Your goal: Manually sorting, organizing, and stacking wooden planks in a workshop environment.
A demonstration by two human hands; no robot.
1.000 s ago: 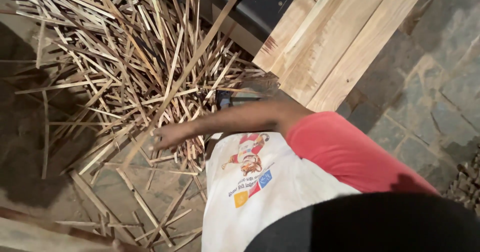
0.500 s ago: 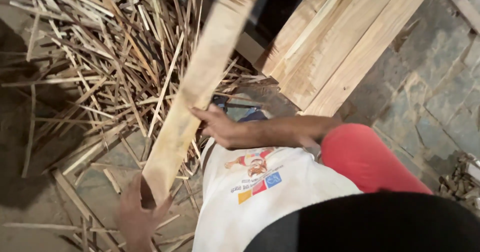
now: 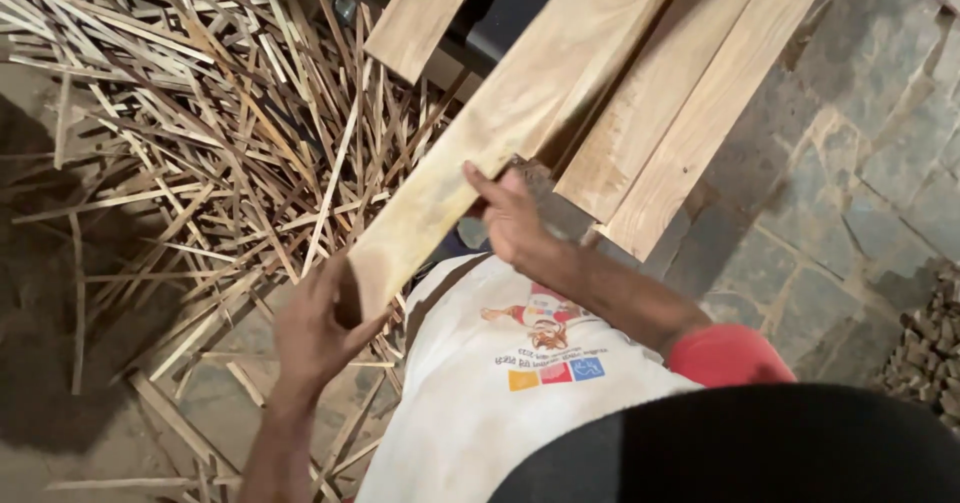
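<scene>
Now both hands are gripping the long pale wooden plank (image 3: 500, 123), which is slanting up from the lower left toward the top of the view. The left hand (image 3: 318, 328) is cupping the plank's near end, its grip wrapped around that end with fingers curled underneath. The right hand (image 3: 512, 215) is sitting further up, its grip pinching the plank's right edge, thumb on top. Just beside the plank on the right, three more flat light-coloured wooden boards (image 3: 690, 113) are lying side by side. Over to the left, a big tangled heap of thin wood offcut strips (image 3: 200, 143) is covering the floor. At the right, the grey stone-paved floor (image 3: 850, 203) is showing.
</scene>
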